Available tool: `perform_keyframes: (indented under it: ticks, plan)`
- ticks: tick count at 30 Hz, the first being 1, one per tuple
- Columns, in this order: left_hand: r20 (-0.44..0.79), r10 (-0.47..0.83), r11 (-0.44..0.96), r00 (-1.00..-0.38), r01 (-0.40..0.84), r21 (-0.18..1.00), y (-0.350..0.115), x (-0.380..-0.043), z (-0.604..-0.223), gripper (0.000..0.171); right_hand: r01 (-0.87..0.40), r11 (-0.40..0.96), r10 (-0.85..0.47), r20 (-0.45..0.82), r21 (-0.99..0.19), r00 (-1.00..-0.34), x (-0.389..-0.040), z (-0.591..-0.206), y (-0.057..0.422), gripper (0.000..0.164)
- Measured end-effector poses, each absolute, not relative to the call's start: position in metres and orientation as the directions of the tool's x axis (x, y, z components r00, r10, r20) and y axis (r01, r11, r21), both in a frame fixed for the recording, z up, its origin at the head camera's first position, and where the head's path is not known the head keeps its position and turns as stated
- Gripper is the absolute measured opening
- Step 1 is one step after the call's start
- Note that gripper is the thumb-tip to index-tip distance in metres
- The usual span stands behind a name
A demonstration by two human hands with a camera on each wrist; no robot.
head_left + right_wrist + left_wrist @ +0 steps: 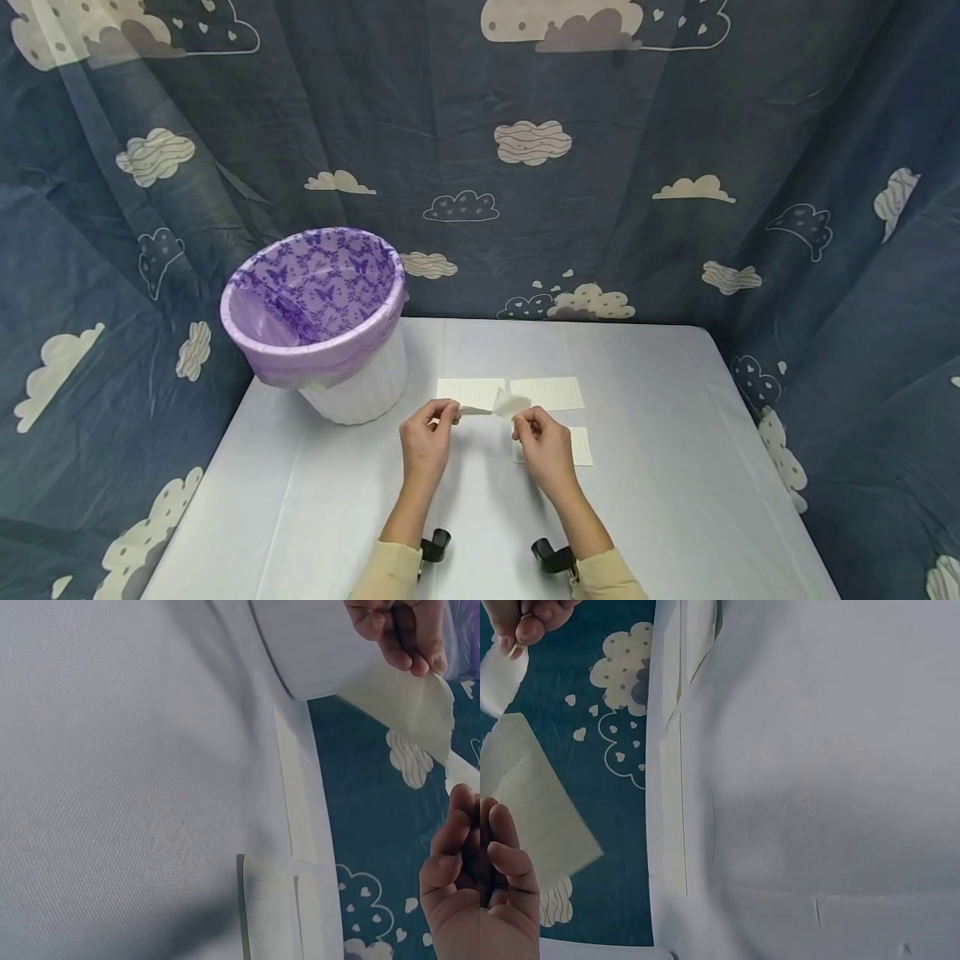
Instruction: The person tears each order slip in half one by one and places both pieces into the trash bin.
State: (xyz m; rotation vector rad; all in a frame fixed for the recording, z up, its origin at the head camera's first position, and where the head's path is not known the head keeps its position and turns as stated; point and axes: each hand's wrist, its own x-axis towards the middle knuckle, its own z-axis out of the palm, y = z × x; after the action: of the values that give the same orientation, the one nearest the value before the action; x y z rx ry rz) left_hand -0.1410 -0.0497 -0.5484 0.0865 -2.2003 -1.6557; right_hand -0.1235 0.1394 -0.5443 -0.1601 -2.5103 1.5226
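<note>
My left hand (pixel 426 443) pinches a cream piece of lined paper (pixel 544 806) above the table. Opposite it, my right hand (pixel 549 450) pinches a smaller piece of paper (pixel 502 681). A ragged torn edge shows along the left piece in the right wrist view. The two pieces meet at a corner; whether they are still joined I cannot tell. Beyond the hands lie two flat paper sheets, a left one (pixel 470 388) and a right one (pixel 547 393). A third sheet (pixel 581 447) lies partly hidden under my right hand.
At the table's back left stands a white bin (pixel 360 383) with a purple butterfly-patterned liner (pixel 322 358) folded over its rim. The white table (pixel 660 467) ends at a dark blue cloud-print curtain (pixel 600 200) behind and at both sides.
</note>
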Motion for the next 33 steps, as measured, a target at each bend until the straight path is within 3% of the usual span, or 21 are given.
perform_keyframes:
  ticks: [24, 29, 33]
  plan:
    - [0.202, -0.327, 0.187, -0.923, 0.147, 0.971, -0.057, -0.142, -0.546, 0.01, 0.063, 0.372, 0.343, 0.075, -0.926, -0.936, -0.128, -0.548, 0.156, 0.008]
    - [0.227, -0.306, 0.179, -0.925, 0.178, 0.968, -0.054, -0.142, -0.537, 0.01, 0.036, 0.351, 0.3, 0.076, -0.936, -0.951, -0.132, -0.541, 0.155, 0.013]
    - [0.328, -0.269, 0.206, -0.905, 0.279, 0.938, -0.05, -0.146, -0.521, 0.009, -0.011, 0.338, 0.266, 0.107, -0.941, -0.958, -0.142, -0.528, 0.147, 0.013]
